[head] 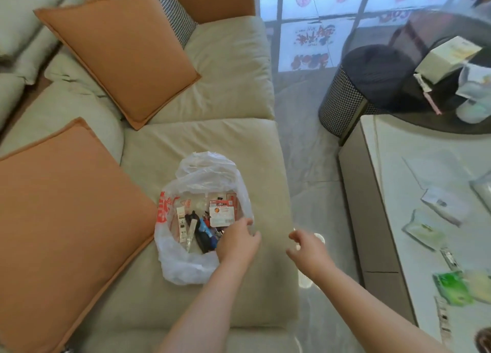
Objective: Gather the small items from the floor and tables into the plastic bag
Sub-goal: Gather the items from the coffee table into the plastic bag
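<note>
A thin white plastic bag with red print lies open on the beige sofa seat. Inside it are several small items: a red-and-white carded packet, narrow sachets and dark blue and black pieces. My left hand rests on the bag's right rim, its fingers curled at the edge; whether it grips the plastic is unclear. My right hand hovers just past the sofa's right edge, above the floor, fingers loosely apart and holding nothing.
Two orange cushions lie on the sofa to the left. A white low table at the right carries several packets, including green sachets and a white packet. A dark round table with boxes stands behind it. Glossy floor runs between.
</note>
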A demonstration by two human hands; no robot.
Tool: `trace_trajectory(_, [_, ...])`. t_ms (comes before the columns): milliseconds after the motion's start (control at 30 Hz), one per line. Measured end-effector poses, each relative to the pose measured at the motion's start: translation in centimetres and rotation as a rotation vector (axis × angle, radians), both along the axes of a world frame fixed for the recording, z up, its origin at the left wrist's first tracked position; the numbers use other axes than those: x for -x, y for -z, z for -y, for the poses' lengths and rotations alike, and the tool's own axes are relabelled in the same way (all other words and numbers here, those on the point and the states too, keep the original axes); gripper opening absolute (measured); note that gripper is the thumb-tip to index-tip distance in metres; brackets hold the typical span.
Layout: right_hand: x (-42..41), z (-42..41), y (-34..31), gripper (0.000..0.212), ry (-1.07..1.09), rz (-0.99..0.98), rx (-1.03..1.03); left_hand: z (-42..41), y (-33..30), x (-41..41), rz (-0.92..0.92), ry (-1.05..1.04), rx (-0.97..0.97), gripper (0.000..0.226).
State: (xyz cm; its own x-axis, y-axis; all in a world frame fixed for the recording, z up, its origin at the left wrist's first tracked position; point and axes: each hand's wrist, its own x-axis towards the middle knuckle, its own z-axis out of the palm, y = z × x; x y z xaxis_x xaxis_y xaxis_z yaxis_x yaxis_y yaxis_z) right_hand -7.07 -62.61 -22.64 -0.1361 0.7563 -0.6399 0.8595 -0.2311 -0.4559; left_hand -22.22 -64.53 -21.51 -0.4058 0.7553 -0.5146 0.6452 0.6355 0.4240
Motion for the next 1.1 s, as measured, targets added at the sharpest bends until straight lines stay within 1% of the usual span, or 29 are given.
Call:
trace_trajectory(167, [-7.7, 3.0, -0.2, 0.038, 0.003, 0.129, -0.053, 1.4, 0.7, -7.0, -0.078, 0.296, 0.088, 0.04])
trace_trajectory(400, [-20.9, 9.8, 0.4, 0.039, 0.136, 0.211, -0.018, 5.1, 1.6, -19.4, -0.083, 0.596, 0.123, 0.041])
trace_trajectory(567, [-30.1, 16.2, 1.1, 0.037, 0.264, 0.277, 0.062, 8.9, 2.5, -28.6, -0.052, 0.762, 0.151, 0.04])
trace_trajectory(733, [-38.6, 22.2, 2.0, 0.04, 0.429, 0.267, 0.13, 13.2, 3.8, -37.5, -0.034, 0.911, 0.229, 0.04])
trace_trajectory(867, [-44.5, 26.4, 2.9, 0.039, 0.566, 0.263, 0.181, 16.0, 4.6, -43.5, -0.031, 1.023, 0.25, 0.039])
trace_trajectory(1100, [-52.9, 32.1, 5.4, 0.037, 0.664, 0.284, 0.227, 18.9, 6.6, -52.9, -0.064, 1.158, 0.27, 0.042])
